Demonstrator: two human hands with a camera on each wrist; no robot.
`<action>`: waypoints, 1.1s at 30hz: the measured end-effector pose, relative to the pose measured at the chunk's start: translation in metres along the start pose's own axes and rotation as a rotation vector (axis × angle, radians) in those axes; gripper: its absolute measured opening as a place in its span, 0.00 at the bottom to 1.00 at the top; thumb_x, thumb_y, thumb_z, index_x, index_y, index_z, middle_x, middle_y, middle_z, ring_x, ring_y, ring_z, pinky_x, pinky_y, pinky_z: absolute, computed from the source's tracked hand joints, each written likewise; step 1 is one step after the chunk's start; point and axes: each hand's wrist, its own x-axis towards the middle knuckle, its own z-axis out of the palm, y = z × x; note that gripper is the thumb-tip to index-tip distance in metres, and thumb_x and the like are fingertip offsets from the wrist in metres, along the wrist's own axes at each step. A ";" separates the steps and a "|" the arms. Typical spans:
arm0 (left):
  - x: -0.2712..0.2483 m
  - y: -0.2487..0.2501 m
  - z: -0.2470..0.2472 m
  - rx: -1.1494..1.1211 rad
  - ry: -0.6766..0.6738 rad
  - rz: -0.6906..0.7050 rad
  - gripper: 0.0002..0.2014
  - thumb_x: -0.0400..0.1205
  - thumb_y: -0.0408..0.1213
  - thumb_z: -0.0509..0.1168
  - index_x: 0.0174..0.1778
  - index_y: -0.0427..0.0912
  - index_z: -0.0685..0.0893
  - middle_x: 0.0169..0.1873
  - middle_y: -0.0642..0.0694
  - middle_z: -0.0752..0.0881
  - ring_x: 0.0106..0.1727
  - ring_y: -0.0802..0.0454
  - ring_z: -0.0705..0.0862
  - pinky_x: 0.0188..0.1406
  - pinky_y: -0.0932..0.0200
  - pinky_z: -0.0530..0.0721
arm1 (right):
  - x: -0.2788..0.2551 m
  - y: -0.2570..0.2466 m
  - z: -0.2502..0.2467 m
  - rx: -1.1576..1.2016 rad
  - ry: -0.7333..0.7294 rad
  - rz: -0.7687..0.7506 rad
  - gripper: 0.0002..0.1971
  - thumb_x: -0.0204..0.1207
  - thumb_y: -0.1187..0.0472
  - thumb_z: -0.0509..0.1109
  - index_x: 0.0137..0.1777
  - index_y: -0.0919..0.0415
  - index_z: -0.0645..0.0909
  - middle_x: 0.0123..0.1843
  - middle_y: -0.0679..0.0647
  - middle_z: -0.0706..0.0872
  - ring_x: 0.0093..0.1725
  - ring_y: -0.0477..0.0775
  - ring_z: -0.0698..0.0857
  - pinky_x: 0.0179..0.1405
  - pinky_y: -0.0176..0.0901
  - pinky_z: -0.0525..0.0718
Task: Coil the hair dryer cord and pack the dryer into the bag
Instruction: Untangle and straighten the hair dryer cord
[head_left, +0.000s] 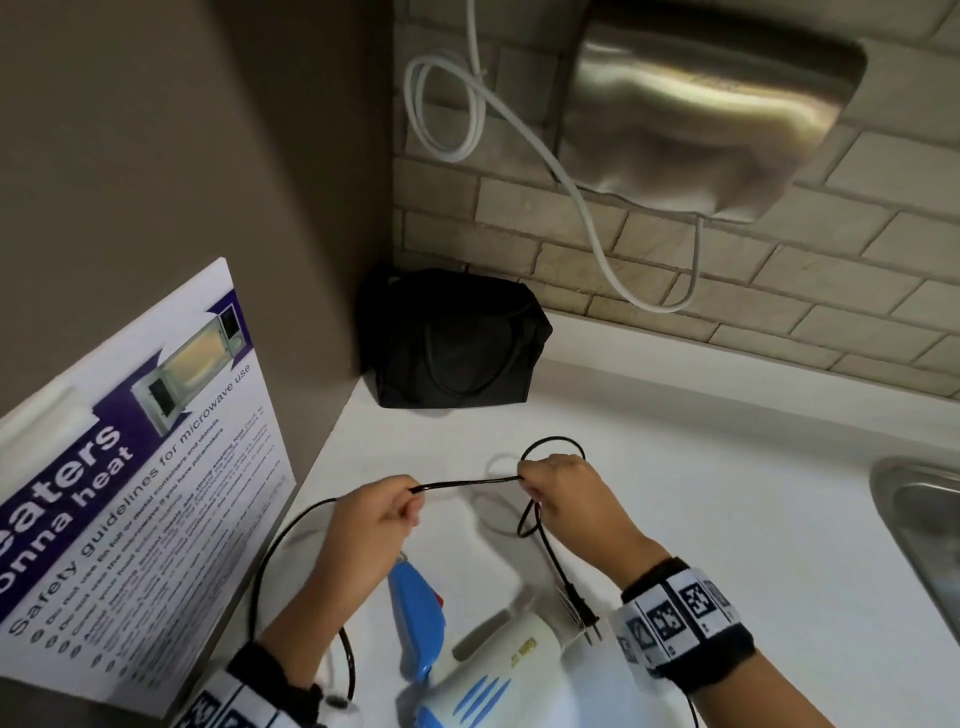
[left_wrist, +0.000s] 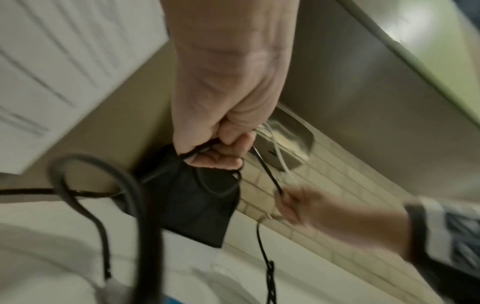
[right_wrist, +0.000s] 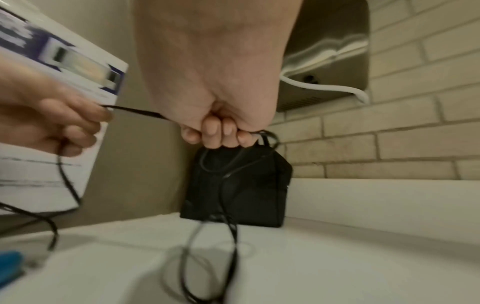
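A white and blue hair dryer (head_left: 498, 670) lies on the white counter (head_left: 727, 493) near me, its folding handle (head_left: 415, 618) blue. Its thin black cord (head_left: 467, 483) runs taut between my hands above the counter. My left hand (head_left: 384, 525) pinches the cord (left_wrist: 267, 174) at its left end. My right hand (head_left: 556, 488) grips a small loop of the cord (right_wrist: 228, 164), and the plug (head_left: 584, 616) hangs below it. The black bag (head_left: 452, 343) stands in the back corner, past both hands.
A leaning microwave safety poster (head_left: 130, 493) stands along the left wall. A steel hand dryer (head_left: 701, 114) with a white cable (head_left: 587, 208) hangs on the brick wall. A steel sink (head_left: 924, 545) edges the counter at right.
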 end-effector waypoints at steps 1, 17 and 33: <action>0.000 -0.002 -0.006 -0.028 0.011 -0.008 0.17 0.72 0.17 0.54 0.23 0.41 0.72 0.27 0.42 0.77 0.35 0.49 0.77 0.36 0.59 0.70 | 0.000 0.005 0.001 0.004 -0.004 0.020 0.13 0.54 0.78 0.55 0.31 0.59 0.69 0.23 0.54 0.73 0.27 0.57 0.72 0.28 0.37 0.60; 0.001 -0.026 -0.009 0.570 0.055 0.000 0.18 0.74 0.21 0.58 0.50 0.48 0.82 0.47 0.57 0.86 0.51 0.52 0.85 0.52 0.59 0.76 | 0.004 0.014 0.016 -0.099 -0.015 0.048 0.16 0.53 0.79 0.62 0.29 0.56 0.67 0.20 0.50 0.71 0.22 0.54 0.70 0.27 0.39 0.68; 0.006 -0.022 -0.012 -0.017 0.008 0.052 0.20 0.72 0.25 0.58 0.20 0.53 0.72 0.21 0.51 0.69 0.30 0.50 0.67 0.36 0.56 0.67 | 0.010 0.005 0.024 0.101 -0.076 -0.102 0.11 0.59 0.74 0.53 0.33 0.59 0.71 0.27 0.53 0.78 0.29 0.53 0.73 0.31 0.37 0.67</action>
